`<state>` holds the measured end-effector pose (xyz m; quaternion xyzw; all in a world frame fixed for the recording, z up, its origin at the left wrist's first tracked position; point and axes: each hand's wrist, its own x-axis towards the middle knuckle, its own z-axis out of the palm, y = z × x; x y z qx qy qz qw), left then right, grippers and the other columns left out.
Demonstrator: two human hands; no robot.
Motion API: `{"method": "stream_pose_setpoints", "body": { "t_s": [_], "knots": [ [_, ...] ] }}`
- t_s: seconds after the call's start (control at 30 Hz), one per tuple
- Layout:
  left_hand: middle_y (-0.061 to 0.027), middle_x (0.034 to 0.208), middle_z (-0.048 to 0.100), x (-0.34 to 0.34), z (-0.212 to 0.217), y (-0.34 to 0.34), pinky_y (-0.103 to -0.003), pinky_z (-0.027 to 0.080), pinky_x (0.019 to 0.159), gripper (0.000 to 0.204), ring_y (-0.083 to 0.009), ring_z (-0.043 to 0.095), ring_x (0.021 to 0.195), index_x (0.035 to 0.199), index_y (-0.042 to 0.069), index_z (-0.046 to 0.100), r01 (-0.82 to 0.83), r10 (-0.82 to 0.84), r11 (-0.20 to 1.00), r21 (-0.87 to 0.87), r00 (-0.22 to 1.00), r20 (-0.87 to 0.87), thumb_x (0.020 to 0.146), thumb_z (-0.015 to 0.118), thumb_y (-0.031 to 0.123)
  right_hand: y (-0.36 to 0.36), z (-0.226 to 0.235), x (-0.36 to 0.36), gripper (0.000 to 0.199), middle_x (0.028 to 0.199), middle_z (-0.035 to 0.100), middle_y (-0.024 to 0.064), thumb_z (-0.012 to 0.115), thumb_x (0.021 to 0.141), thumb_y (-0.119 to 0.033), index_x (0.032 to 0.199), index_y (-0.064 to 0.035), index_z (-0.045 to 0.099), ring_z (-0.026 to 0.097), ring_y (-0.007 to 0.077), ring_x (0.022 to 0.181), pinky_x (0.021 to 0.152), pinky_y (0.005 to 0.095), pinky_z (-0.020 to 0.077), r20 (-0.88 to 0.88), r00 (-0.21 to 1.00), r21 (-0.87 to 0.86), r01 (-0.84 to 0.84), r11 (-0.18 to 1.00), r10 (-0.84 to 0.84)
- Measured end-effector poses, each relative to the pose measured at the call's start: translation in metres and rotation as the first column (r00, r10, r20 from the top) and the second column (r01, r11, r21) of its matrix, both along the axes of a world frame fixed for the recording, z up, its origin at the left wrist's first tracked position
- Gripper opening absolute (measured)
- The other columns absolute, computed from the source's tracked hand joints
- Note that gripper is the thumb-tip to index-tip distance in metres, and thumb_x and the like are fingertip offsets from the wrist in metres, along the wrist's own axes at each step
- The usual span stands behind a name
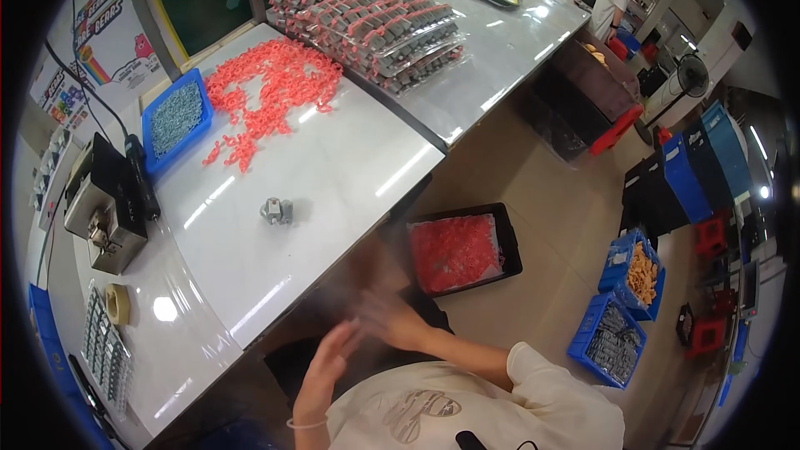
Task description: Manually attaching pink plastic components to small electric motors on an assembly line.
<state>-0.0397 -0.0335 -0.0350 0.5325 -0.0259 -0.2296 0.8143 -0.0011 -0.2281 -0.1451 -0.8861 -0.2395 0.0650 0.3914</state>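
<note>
Presently, the grey piece (276,211) sits unpacked on the table (333,167); stacked packs (375,29) look finished, loose pink parts (308,75) unused. Left hand (330,354): fingers extended, apparently empty. Right hand (398,322): blurred, grip cannot be told.

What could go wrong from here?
Loose pink pieces lie right beside the blue tray, so some might get mixed into its contents. The stacked clear packs look uneven and could slide. The open black crate of red pieces, on the floor near the person, might be kicked.
</note>
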Motion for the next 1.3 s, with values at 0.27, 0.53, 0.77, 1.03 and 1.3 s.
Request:
{"method": "stream_pose_setpoints", "body": {
  "t_s": [0.27, 0.53, 0.77, 1.03, 1.3],
  "knots": [
    [-0.0172, 0.131, 0.054, 0.020, -0.051, -0.015, -0.040, 0.033, 0.106, 0.036, -0.0334, 0.050, 0.122, 0.114, 0.002, 0.060, -0.405, -0.357, 0.612, 0.679, 0.626, 0.694, 0.092, 0.046, 0.026, 0.043, 0.043, -0.036, 0.048, 0.130, 0.052, 0.0069, 0.039, 0.101, -0.035, 0.139, -0.0059, 0.040, 0.049, 0.0168, 0.120, 0.104, 0.0317, 0.0358, -0.831, 0.142, 0.384, 0.846, 0.370, 0.538],
    [-0.0175, 0.126, 0.056, 0.002, -0.106, 0.049, -0.038, 0.043, 0.095, 0.037, -0.0332, 0.056, 0.111, 0.128, 0.001, 0.049, -0.270, -0.074, 0.543, 0.795, 0.928, 0.365, 0.093, 0.051, 0.013, -0.023, 0.187, -0.001, 0.044, 0.120, 0.057, 0.0139, 0.054, 0.095, -0.030, 0.124, 0.0021, 0.054, 0.054, 0.0200, 0.108, 0.095, 0.0324, 0.0401, -0.302, 0.597, 0.950, 0.122, 0.288, 0.743],
    [-0.0152, 0.115, 0.058, -0.009, -0.087, 0.025, -0.031, 0.047, 0.087, 0.036, -0.0237, 0.059, 0.101, 0.124, 0.001, 0.052, -0.326, 0.074, 0.584, 0.743, 0.933, 0.351, 0.087, 0.056, -0.001, -0.015, 0.281, 0.026, 0.026, 0.098, 0.066, 0.0127, 0.047, 0.097, -0.024, 0.088, -0.0063, 0.065, 0.061, 0.0240, 0.081, 0.074, 0.0352, 0.0485, 0.545, 0.711, 0.837, -0.424, -0.347, 0.445],
    [-0.0129, 0.114, 0.056, -0.009, -0.082, 0.010, -0.030, 0.047, 0.082, 0.035, -0.0214, 0.058, 0.095, 0.121, 0.002, 0.053, -0.279, 0.027, 0.677, 0.681, 0.934, 0.356, 0.087, 0.054, -0.003, 0.000, 0.297, -0.006, 0.033, 0.086, 0.066, 0.0150, 0.044, 0.100, -0.021, 0.082, -0.0038, 0.065, 0.060, 0.0254, 0.074, 0.063, 0.0313, 0.0519, 0.537, 0.779, 0.802, -0.351, -0.484, 0.325],
    [-0.0129, 0.111, 0.058, -0.011, -0.091, 0.023, -0.029, 0.047, 0.082, 0.035, -0.0203, 0.058, 0.093, 0.122, 0.001, 0.053, -0.309, 0.074, 0.646, 0.698, 0.935, 0.346, 0.088, 0.054, -0.001, 0.013, 0.303, -0.004, 0.036, 0.081, 0.065, 0.0185, 0.044, 0.100, -0.022, 0.078, -0.0023, 0.064, 0.059, 0.0255, 0.069, 0.055, 0.0283, 0.0495, 0.524, 0.756, 0.707, -0.130, -0.695, 0.391]
  ]
}}
